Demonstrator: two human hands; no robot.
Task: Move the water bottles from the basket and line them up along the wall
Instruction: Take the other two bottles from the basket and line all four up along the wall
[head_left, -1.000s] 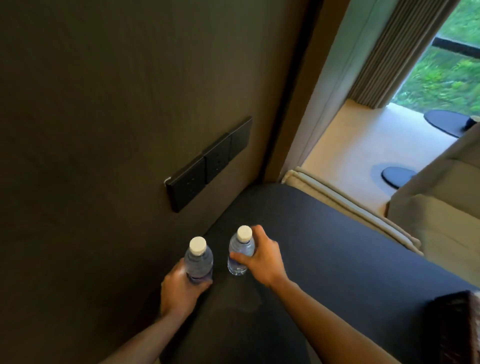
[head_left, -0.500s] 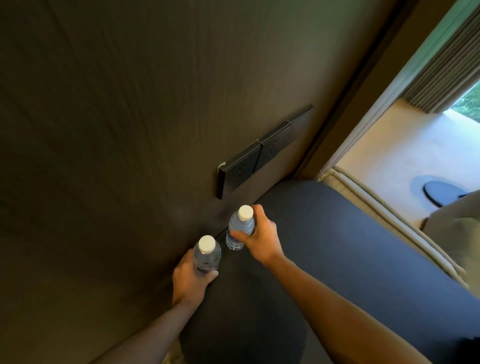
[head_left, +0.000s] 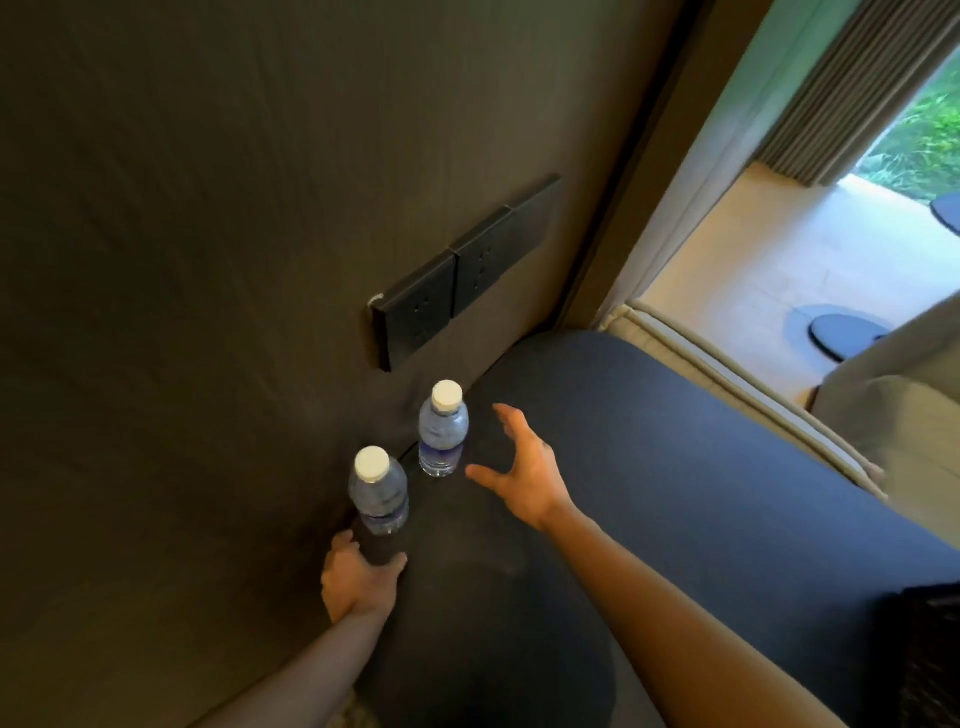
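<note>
Two clear water bottles with white caps stand upright on a dark tabletop, close to the brown wall. Beside the farther bottle, a short gap to its right, my right hand hovers with fingers spread and holds nothing. The nearer bottle stands just ahead of my left hand. That hand curls loosely around the space at the bottle's base, fingers apart; whether it still touches the bottle is unclear. The dark woven basket shows only as a corner at the lower right edge.
A black socket panel sticks out of the wall just above the bottles. Beige cushions lie beyond the tabletop's right edge. Past them are a light floor, a curtain and a window.
My right hand has let go of the farther bottle and drawn back to the right, open. My left hand has slid down off the nearer bottle. Both bottles now stand nearer the wall.
</note>
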